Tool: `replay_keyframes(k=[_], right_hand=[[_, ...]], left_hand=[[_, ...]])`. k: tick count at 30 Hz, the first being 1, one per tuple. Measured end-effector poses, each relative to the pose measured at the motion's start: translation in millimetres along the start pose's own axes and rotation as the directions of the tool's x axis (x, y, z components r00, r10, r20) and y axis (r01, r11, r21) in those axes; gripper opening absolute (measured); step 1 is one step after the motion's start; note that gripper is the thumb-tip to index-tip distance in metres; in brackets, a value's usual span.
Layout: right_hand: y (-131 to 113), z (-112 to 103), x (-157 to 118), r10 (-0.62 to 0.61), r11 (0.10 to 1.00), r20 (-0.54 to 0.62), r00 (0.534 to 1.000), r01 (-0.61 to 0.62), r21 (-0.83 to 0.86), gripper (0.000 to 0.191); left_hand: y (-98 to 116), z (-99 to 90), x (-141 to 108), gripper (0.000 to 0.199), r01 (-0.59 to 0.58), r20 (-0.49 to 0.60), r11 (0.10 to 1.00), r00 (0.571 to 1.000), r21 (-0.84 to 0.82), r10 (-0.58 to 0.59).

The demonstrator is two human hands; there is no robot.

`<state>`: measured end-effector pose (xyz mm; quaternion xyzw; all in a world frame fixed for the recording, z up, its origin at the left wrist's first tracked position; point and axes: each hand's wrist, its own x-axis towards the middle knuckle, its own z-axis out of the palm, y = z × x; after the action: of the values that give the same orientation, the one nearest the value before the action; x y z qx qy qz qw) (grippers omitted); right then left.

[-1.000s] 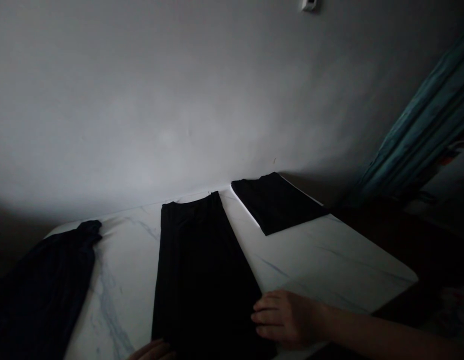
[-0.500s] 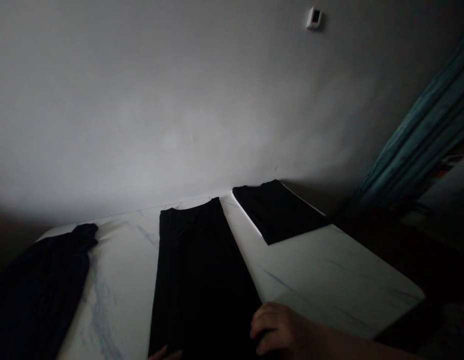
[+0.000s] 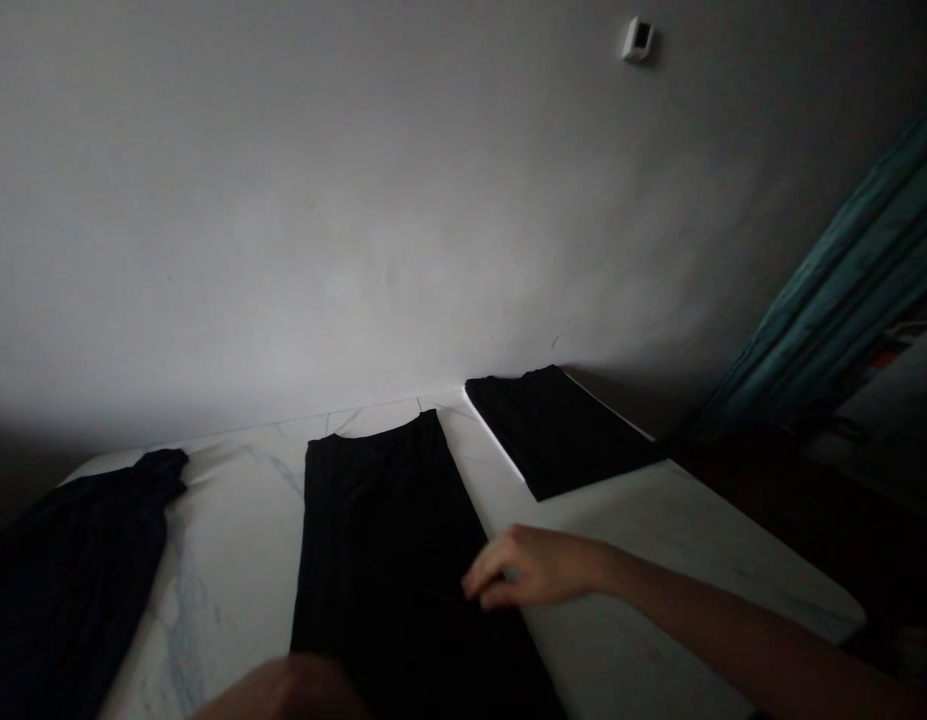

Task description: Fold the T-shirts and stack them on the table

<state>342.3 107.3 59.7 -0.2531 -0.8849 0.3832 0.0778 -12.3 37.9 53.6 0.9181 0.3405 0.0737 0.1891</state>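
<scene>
A long black garment (image 3: 380, 540) lies flat on the white marble-patterned table (image 3: 238, 540), running from near the wall towards me. My right hand (image 3: 530, 570) is at its right edge, fingers curled in a pinch that appears to have a bit of the fabric; the fingertips are dark. At the bottom of the view my left hand (image 3: 283, 690) is over the garment's left side. It is blurred and partly cut off, and its fingers cannot be made out.
A folded black garment (image 3: 557, 430) lies at the back right, near the wall. Crumpled dark blue cloth (image 3: 73, 570) covers the table's left end. A teal curtain (image 3: 845, 270) hangs at right, and a small white device (image 3: 638, 40) is on the wall.
My right hand has moved up and left along the black garment's right edge, its fingers now curled in. My left hand has come further into view at the bottom left.
</scene>
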Motion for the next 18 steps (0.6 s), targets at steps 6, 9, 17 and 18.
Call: replay_keyframes(k=[6, 9, 17, 18], right_hand=[[73, -28, 126, 0.161, 0.863, -0.514, 0.843, -0.373, -0.341, 0.039], [96, -31, 158, 0.170, 0.837, -0.528, 0.832, -0.404, -0.368, 0.042], [131, -33, 178, 0.235, 0.795, -0.533, 0.813, -0.476, -0.376, 0.045], [134, -32, 179, 0.240, 0.792, -0.533, 0.812, -0.481, -0.376, 0.046]], left_hand=[[-45, -20.1, 154, 0.017, 0.454, -0.276, 0.887, 0.866, 0.087, -0.417], [-52, -14.9, 199, 0.033, 0.572, -0.322, 0.801, 0.803, 0.177, -0.502], [-74, -9.0, 211, 0.020, 0.722, -0.328, 0.685, 0.673, 0.099, -0.663], [-79, -12.1, 208, 0.020, 0.745, -0.330, 0.662, 0.645, 0.075, -0.689]])
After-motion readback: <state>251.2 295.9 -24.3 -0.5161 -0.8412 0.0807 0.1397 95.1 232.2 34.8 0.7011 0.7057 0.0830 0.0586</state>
